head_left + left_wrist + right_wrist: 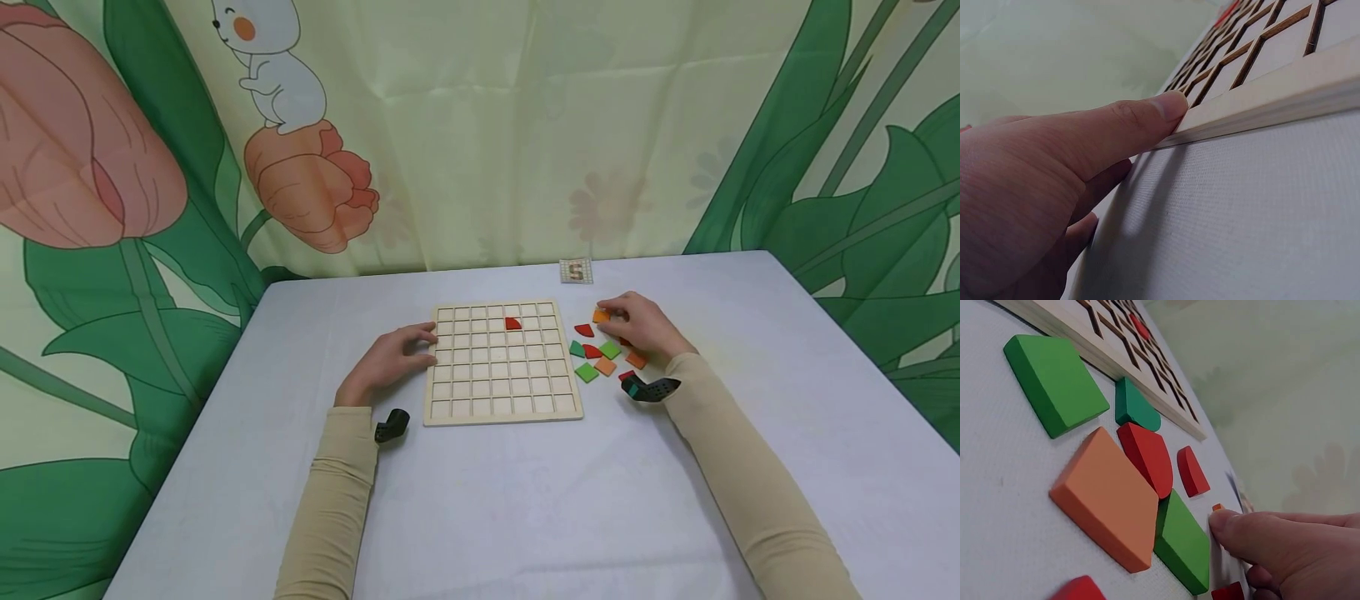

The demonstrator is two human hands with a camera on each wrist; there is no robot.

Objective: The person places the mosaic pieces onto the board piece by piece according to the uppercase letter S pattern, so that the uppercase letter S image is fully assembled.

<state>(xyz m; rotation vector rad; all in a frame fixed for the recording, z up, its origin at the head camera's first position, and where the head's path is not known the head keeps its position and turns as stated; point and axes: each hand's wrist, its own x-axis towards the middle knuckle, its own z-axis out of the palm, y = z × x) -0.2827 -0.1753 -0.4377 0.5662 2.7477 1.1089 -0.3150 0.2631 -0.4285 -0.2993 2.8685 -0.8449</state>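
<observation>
A wooden grid board (491,367) lies flat on the table, with one red quarter-round tile (513,323) in a cell of its upper part. My left hand (390,354) rests at the board's left edge; in the left wrist view its thumb (1169,107) touches the rim. Right of the board, my right hand (637,323) pinches an orange tile (601,316), mostly covered by the thumb in the right wrist view. Around that hand lie loose tiles: a red one (584,331), a dark green one (577,349), a light green square (1057,384) and an orange square (1110,500).
A small printed card (576,271) lies near the table's far edge, behind the board. The white-covered table (525,500) extends in front of the board. A patterned curtain (480,133) hangs behind. Each wrist wears a black camera (392,426).
</observation>
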